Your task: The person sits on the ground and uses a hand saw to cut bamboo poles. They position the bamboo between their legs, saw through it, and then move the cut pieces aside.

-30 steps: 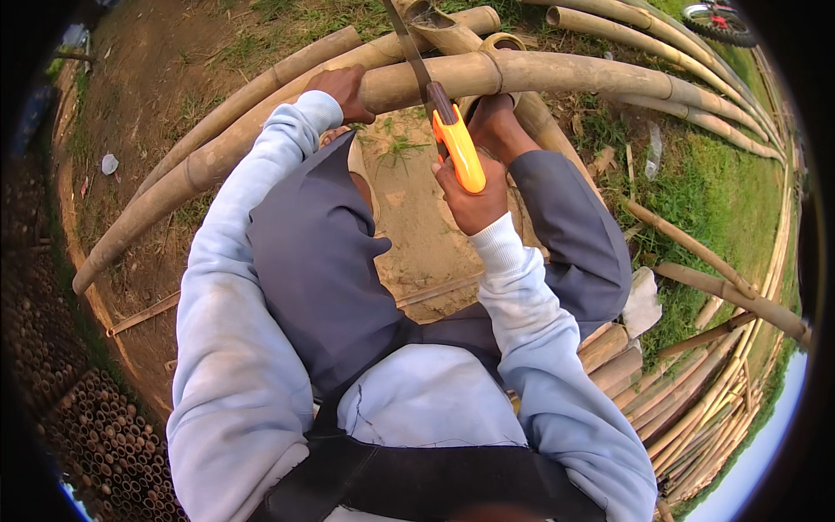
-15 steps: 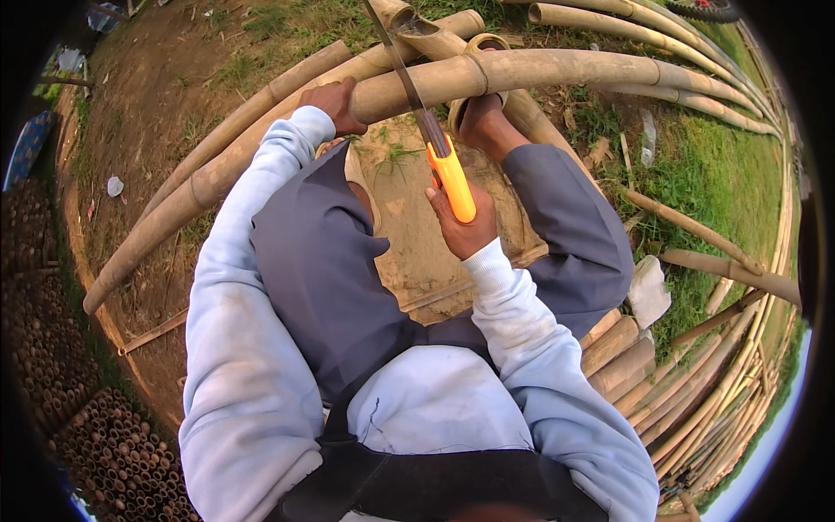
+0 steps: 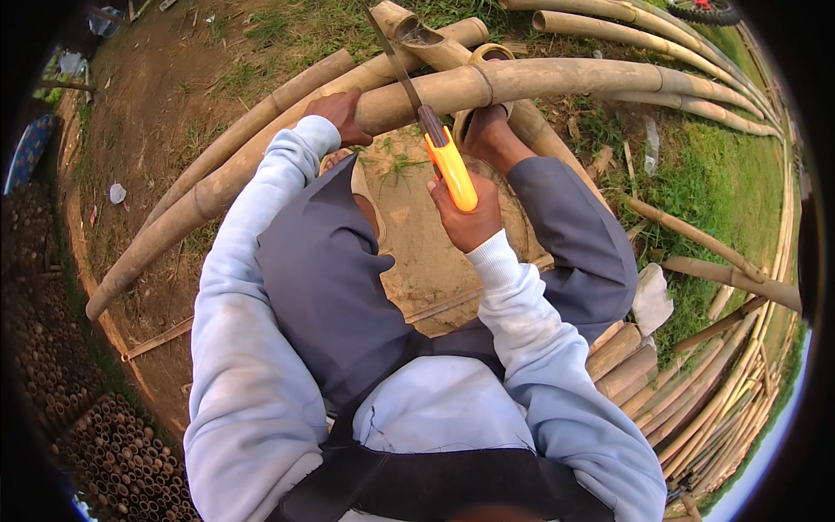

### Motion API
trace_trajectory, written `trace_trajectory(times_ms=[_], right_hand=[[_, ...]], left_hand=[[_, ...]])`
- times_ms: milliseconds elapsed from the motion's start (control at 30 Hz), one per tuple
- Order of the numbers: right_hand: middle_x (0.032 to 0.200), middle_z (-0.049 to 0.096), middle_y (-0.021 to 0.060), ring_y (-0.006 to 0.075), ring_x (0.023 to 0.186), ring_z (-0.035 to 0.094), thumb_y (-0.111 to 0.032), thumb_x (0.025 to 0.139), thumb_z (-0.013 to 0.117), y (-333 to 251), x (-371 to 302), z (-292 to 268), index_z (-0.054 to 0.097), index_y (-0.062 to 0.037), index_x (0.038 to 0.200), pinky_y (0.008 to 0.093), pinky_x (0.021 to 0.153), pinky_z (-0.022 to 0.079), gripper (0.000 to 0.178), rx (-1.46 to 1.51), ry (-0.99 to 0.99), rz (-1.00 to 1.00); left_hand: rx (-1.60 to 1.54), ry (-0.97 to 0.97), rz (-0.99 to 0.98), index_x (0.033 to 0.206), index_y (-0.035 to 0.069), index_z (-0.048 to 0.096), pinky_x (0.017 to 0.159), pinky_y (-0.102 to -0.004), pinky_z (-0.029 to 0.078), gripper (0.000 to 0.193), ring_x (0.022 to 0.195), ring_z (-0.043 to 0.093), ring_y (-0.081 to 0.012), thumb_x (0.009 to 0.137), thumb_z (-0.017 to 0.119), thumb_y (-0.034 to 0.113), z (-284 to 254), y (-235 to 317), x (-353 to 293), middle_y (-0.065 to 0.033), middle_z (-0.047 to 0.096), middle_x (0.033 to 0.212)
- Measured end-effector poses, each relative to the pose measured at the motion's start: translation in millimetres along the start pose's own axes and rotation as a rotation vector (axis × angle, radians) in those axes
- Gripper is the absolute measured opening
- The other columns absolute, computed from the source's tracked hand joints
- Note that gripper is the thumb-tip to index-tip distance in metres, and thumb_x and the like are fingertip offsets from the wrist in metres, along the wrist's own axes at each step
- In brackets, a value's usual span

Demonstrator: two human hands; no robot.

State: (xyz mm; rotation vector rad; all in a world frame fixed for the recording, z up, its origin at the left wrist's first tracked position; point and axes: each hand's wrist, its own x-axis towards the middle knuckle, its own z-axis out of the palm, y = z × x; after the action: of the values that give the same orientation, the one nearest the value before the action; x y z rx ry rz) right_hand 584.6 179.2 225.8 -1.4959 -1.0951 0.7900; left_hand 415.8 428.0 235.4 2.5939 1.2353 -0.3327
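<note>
Head view: our right hand clenches the orange-handled saw, blade on the bamboo pole lying across others on the ground; our left hand grasps that pole. A slipping blade could, we judge, reach the bare foot bracing beside the cut.

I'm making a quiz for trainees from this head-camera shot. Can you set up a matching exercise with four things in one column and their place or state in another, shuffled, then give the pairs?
Column one:
1. left hand
2. right hand
3. saw blade
4. foot

Column two:
A. lies across the big bamboo pole
B. grips the orange saw handle
C. rests on the bamboo pole left of the cut
D. braced against the pole, right of the blade

Pairs: 1-C, 2-B, 3-A, 4-D
</note>
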Motion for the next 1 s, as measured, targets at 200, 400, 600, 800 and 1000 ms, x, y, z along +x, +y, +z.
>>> trace_trajectory(times_ms=[200, 400, 600, 800, 1000], right_hand=[[0.063, 0.056, 0.0082, 0.0166, 0.056, 0.051, -0.016, 0.09, 0.076, -7.6, -11.5, 0.6, 0.059, 0.0019, 0.083, 0.0343, 0.057, 0.044, 0.026, -0.002, -0.028, 0.038], [0.064, 0.058, 0.0076, 0.017, 0.055, 0.054, -0.008, 0.089, 0.074, -80.3, -110.0, -45.5, 0.066, 0.0021, 0.095, 0.0309, 0.057, 0.047, 0.014, -0.084, -0.028, 0.305], [0.062, 0.058, 0.0053, 0.0109, 0.056, 0.052, -0.007, 0.091, 0.071, -58.0, -102.1, -48.1, 0.066, 0.0031, 0.095, 0.0287, 0.057, 0.046, 0.011, -0.051, -0.007, 0.176], [0.059, 0.05, 0.0075, 0.0156, 0.054, 0.047, -0.013, 0.091, 0.073, 27.8, 10.6, 6.5, 0.059, 0.0022, 0.078, 0.0333, 0.055, 0.042, 0.025, 0.008, -0.015, -0.014], [0.061, 0.056, 0.0074, 0.0134, 0.054, 0.053, -0.006, 0.09, 0.072, -74.0, -135.0, -53.3, 0.065, 0.0034, 0.09, 0.0298, 0.054, 0.044, 0.011, -0.107, -0.033, 0.118]], left_hand=[[0.026, 0.019, 0.016, 0.118, 0.004, 0.054, 0.082, -0.0479, 0.054, 0.072, 0.095, 0.068, -0.0407, 0.066, 0.08, 0.047, 4.4, -1.6, 0.1, -0.0225, 0.071, 0.101], [0.006, 0.011, 0.025, 0.117, 0.004, 0.054, 0.083, -0.0478, 0.054, 0.072, 0.097, 0.068, -0.04, 0.065, 0.08, 0.047, 3.9, -1.3, -1.9, -0.0223, 0.071, 0.103], [0.017, -0.019, -0.032, 0.125, 0.005, 0.052, 0.086, -0.0487, 0.053, 0.08, 0.101, 0.066, -0.0408, 0.063, 0.083, 0.046, 5.4, 1.1, -0.9, -0.0214, 0.069, 0.106], [-0.008, -0.001, -0.011, 0.128, 0.005, 0.053, 0.087, -0.049, 0.053, 0.082, 0.101, 0.067, -0.0405, 0.063, 0.082, 0.047, -2.2, 1.6, -2.2, -0.0231, 0.069, 0.108], [0.029, -0.023, 0.021, 0.121, 0.003, 0.054, 0.083, -0.0469, 0.055, 0.075, 0.096, 0.068, -0.0398, 0.066, 0.079, 0.048, 3.3, -0.7, -4.0, -0.0217, 0.07, 0.103]])
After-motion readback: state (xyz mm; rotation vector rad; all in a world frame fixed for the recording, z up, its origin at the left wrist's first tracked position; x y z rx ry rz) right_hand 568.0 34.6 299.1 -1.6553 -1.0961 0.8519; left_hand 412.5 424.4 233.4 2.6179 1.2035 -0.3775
